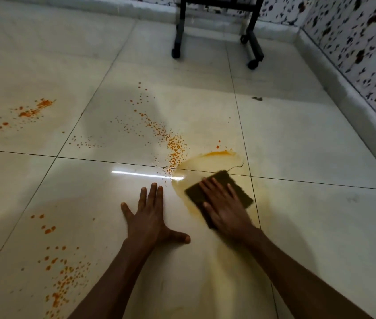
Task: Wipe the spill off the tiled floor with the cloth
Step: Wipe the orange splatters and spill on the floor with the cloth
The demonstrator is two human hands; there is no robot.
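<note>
Fingers of your right hand lie straight, pressing the dark cloth flat into the orange spill
Left hand splayed on the tiled floor; cloth looks thin, limp, probably soaked, so keep your palm over its centre or it may bunch

Dark folded cloth flat on orange spill; pale tiled floor.
</note>
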